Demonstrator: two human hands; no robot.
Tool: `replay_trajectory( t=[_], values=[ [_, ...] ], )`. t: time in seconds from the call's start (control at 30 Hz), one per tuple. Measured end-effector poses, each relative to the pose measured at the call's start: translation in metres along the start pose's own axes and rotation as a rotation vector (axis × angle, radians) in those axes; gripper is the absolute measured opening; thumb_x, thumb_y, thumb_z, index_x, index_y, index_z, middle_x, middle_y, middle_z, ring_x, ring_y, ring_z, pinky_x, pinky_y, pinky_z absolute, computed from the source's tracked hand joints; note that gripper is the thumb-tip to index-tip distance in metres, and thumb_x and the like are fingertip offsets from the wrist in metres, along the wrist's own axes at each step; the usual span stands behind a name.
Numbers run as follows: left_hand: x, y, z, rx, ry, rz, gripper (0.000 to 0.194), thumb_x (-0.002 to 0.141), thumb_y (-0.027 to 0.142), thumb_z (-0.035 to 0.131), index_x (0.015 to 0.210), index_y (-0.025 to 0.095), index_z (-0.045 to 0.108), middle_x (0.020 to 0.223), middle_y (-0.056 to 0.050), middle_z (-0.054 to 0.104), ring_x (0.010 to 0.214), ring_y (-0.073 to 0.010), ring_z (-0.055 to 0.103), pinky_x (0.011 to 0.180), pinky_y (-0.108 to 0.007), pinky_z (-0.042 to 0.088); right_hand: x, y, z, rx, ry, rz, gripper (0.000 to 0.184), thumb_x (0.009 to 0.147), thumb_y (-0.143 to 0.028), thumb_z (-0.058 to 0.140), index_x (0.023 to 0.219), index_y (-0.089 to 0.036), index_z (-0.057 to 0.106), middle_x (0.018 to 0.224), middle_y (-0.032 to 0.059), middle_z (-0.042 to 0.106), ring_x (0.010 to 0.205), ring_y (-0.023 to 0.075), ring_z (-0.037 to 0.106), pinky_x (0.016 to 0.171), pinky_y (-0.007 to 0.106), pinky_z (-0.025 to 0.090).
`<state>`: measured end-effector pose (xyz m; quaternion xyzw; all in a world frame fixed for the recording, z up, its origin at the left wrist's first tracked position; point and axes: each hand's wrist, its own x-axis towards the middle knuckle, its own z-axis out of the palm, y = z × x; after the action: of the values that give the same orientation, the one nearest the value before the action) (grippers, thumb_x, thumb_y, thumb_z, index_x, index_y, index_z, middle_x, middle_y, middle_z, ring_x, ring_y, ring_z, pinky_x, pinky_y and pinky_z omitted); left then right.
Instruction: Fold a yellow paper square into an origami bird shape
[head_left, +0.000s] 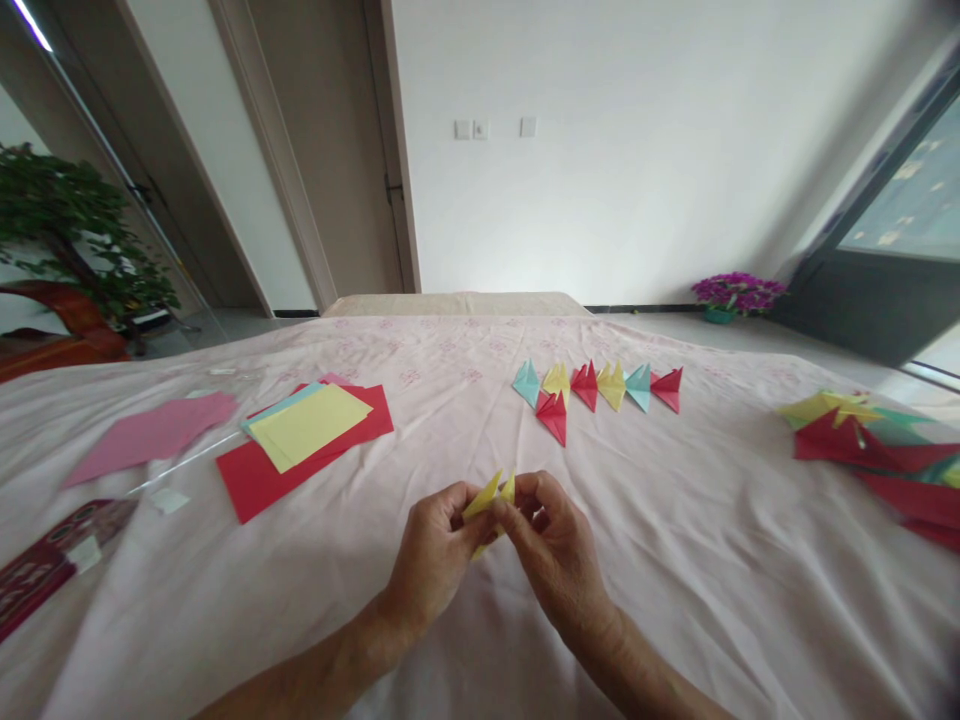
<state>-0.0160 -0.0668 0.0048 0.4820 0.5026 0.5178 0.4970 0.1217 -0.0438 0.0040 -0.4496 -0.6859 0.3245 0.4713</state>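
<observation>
Between my two hands, just above the cloth, is a small folded piece of yellow paper [484, 498] with two pointed tips standing up. My left hand [435, 545] pinches its left side between thumb and fingers. On its right side, my right hand [559, 550] grips it too, thumb pressed near the base of the tips. The fingers cover most of the lower folds. Beyond my hands stands a row of folded paper pieces in light blue, yellow and red, with one red folded piece [553, 415] in front of the row.
Red paper sheets [255, 485] lie to the left under yellow sheets [311, 425]. Farther left are pink paper [154, 435] and a dark red packet [52, 560]. Larger folded red paper [847, 445] sits at the right edge. A pale pink cloth [675, 560] with wrinkles covers the table.
</observation>
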Motion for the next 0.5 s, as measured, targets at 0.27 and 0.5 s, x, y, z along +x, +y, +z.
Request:
replay_trajectory(
  t=[0.27,0.5],
  values=[
    [-0.0005,-0.0113,0.0009,0.060,-0.033,0.042,0.030,0.080,0.044,0.066,0.089,0.015,0.068,0.079,-0.002,0.065,0.075,-0.0171,0.060,0.066,-0.023,0.047,0.0024,-0.0021,-0.0035,-0.129,0.041,-0.094,0.022,0.092,-0.032,0.052,0.073,-0.021,0.054,0.070,-0.0005,0.055,0.068,0.0154,0.052,0.063,0.027,0.038],
    [0.0016,-0.0058,0.0002,0.033,-0.044,0.005,0.028,0.080,0.040,0.068,0.083,0.013,0.067,0.073,-0.003,0.065,0.071,-0.0173,0.062,0.068,-0.027,0.051,0.0061,0.0060,-0.0030,-0.145,0.069,-0.137,0.019,0.091,-0.028,0.052,0.074,-0.020,0.056,0.071,0.0000,0.056,0.070,0.0161,0.052,0.066,0.027,0.038]
  ],
)
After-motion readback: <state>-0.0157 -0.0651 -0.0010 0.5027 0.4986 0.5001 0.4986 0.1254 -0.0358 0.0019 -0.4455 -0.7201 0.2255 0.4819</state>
